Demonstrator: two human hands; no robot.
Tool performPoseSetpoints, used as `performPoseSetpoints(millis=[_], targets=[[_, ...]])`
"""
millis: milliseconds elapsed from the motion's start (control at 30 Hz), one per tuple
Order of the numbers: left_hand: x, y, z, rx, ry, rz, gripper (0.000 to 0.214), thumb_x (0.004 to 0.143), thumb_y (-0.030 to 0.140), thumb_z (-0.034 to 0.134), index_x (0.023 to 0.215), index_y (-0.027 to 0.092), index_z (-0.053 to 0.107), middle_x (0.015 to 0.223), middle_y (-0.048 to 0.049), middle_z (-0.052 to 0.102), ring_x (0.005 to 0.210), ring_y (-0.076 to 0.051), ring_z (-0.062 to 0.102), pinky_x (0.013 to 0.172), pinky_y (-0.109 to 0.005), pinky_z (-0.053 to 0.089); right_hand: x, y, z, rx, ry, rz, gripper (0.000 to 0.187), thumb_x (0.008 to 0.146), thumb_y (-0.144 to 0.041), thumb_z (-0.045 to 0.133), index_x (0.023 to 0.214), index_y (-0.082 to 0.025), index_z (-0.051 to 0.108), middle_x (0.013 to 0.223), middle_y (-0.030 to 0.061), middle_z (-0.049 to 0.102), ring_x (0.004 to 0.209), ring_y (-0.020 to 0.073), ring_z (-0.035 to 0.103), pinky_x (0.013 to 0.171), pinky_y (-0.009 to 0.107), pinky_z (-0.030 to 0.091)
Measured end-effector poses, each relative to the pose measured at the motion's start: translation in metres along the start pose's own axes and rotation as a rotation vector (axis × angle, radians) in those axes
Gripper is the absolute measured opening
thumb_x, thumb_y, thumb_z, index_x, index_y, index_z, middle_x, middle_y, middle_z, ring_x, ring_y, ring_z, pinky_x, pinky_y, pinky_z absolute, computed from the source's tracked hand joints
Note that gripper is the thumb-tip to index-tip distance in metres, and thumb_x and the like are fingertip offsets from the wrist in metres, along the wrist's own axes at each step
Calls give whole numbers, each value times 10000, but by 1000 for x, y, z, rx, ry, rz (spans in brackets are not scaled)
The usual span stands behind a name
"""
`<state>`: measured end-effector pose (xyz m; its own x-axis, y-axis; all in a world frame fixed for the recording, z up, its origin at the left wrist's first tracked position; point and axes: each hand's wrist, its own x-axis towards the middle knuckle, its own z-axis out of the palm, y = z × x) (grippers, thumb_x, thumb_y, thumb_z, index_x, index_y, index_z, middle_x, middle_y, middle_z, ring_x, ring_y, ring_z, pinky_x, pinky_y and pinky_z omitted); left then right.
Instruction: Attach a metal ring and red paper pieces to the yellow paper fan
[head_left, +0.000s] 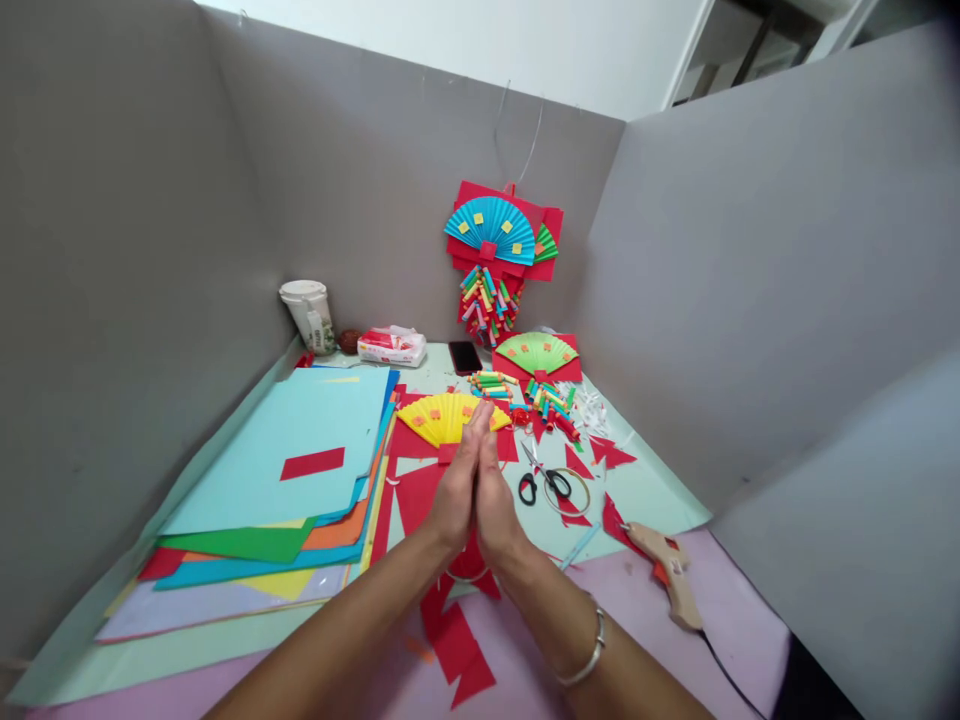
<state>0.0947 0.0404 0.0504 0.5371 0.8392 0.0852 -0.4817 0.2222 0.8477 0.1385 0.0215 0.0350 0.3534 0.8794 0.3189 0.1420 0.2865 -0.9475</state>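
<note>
My left hand [454, 490] and my right hand [496, 505] are pressed flat together, palm to palm, with the fingers stretched out and pointing away from me. Nothing shows between the palms. They hover over red paper pieces [416, 490], and the fingertips reach the near edge of a yellow folded paper fan [439, 415] on a red backing. A silver bangle [591, 655] circles my right wrist. Black-handled scissors [544, 482] lie just right of my hands.
A stack of coloured paper sheets [300, 470] fills the left. A glue gun [667, 565] lies at the right. Behind are small paper rolls [551, 400], a green fan [536, 353], a phone [465, 357], a tissue pack [391, 346] and a cup [309, 315]. Grey partitions enclose the desk; a blue fan decoration [491, 228] hangs on one.
</note>
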Motion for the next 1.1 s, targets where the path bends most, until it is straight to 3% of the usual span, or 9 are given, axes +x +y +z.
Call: performPoseSetpoints(millis=[33,133,200,567,667,767,867,967,1100], targets=[[-3,-1,1,-44,-21,-26,668,955,575,256,1486,180,345,1601,-34,246,1488,-208,99,1227,-367,113,-6,-2,-7,65,33,43,690,971,-406,42,1246,-29,550,1395,98,546,1314,49,453,1061,275,359],[-10,3,5,-193,-75,-26,786,899,685,241,1440,141,414,1570,-90,327,1478,-246,166,1220,-381,165,-19,-10,-30,539,107,209,716,963,-608,150,1402,-138,465,1485,89,434,1378,169,397,1143,417,302],[-14,7,8,-246,-79,-23,779,894,687,235,1402,141,460,1537,-101,389,1465,-242,218,1213,-363,201,-26,-16,-43,797,102,276,766,916,-694,200,1364,-162,521,1484,88,448,1389,208,387,1174,444,247],[-27,6,8,-318,-14,-169,723,900,646,284,1301,107,550,1376,-157,567,1378,-267,411,1176,-388,299,-48,-11,-78,874,152,397,718,879,-706,294,1230,-160,601,1420,132,519,1348,229,453,1152,400,312],[-33,9,-6,-229,19,-179,585,913,575,359,1162,132,648,1267,-149,645,1305,-284,498,1138,-425,343,-57,3,-98,716,245,419,575,879,-650,420,1159,-197,639,1316,115,609,1258,239,543,1104,409,370],[-40,13,-26,-67,126,-166,359,896,429,504,979,148,712,1067,-117,716,1112,-262,622,1048,-406,423,-70,21,-117,355,310,458,415,827,-541,603,1066,-210,676,1145,96,689,1098,247,625,988,420,454],[-47,16,-48,136,221,-119,217,838,354,607,888,175,720,896,-64,713,917,-207,647,900,-333,480,-82,34,-125,-5,191,488,340,792,-473,659,1004,-209,687,1024,75,709,954,232,643,887,399,485],[-52,17,-67,413,279,-125,183,797,371,657,871,211,706,825,-29,690,815,-190,624,776,-300,478,-88,39,-119,-325,11,406,238,823,-394,620,962,-211,682,943,50,687,849,202,627,810,359,485],[-63,9,-84,850,184,-190,187,763,411,681,834,238,677,785,-16,679,747,-212,619,693,-313,461,-92,45,-103,-665,-205,247,126,844,-273,590,910,-207,674,879,36,634,801,184,595,759,327,464]])
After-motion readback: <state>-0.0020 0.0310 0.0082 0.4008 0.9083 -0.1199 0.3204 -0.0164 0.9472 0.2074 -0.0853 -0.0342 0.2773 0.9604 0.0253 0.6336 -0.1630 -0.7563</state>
